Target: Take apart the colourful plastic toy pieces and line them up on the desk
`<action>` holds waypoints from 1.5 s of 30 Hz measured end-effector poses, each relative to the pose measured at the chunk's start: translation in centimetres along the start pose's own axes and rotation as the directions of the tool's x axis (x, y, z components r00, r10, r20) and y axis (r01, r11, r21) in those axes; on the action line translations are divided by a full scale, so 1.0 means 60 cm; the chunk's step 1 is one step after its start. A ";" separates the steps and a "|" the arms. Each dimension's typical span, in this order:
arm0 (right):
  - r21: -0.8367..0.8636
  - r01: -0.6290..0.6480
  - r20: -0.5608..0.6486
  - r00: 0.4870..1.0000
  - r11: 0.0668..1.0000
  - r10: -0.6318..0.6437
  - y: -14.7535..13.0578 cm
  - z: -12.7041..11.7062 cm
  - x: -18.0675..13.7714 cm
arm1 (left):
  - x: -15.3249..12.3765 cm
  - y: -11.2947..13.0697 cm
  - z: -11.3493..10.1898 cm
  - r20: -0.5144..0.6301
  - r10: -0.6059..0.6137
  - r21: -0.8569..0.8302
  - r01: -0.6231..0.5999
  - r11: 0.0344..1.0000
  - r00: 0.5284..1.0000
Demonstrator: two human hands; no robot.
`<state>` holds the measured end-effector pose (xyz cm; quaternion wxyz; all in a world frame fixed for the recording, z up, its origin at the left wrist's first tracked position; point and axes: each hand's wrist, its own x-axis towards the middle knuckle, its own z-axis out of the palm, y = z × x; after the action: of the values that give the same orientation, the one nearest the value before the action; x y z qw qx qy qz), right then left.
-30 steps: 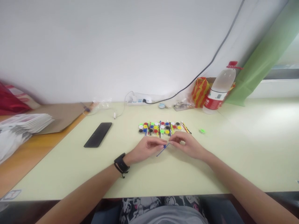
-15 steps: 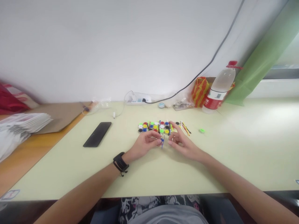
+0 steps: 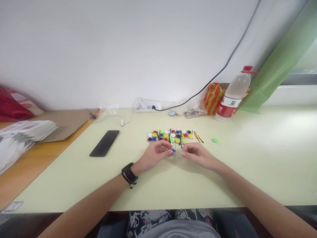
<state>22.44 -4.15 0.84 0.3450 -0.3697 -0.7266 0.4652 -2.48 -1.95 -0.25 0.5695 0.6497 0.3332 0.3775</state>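
Note:
My left hand pinches a small blue plastic piece between thumb and fingers. A thin, blurred upright blade stands at its tip, like a little propeller seen edge-on. My right hand is just right of it, apart from the blue piece, with thumb and fingertips drawn together. Whatever its fingertips hold, if anything, is too small to make out. Right behind both hands lie rows of coloured round discs and thin plastic sticks in several colours. One green disc lies off to the right.
A black phone lies to the left. Along the wall are a white power strip with a dark cable, a tape roll, a striped bag and a large water bottle. Stacked papers sit at far left.
My right hand has drawn back from the discs and its fingers have closed together. The blade on the blue piece has turned from slanted blue to a blurred upright line.

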 end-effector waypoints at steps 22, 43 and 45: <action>-0.121 0.022 0.057 0.998 0.992 -0.015 -0.001 0.015 0.001 | -0.008 0.009 0.012 0.079 -0.001 0.017 0.000 1.000 0.997; -0.204 0.040 -0.084 0.995 0.978 -0.058 0.003 0.006 -0.001 | -0.002 0.010 0.006 -0.008 -0.016 -0.061 0.015 0.998 1.000; -0.221 0.028 -0.115 0.992 0.975 -0.055 0.003 0.002 0.001 | -0.002 0.010 0.007 -0.013 -0.009 -0.055 0.008 0.998 1.000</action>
<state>22.32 -4.08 0.66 0.3551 -0.4175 -0.7588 0.3520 -2.18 -2.30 0.31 0.5864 0.6298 0.3293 0.3885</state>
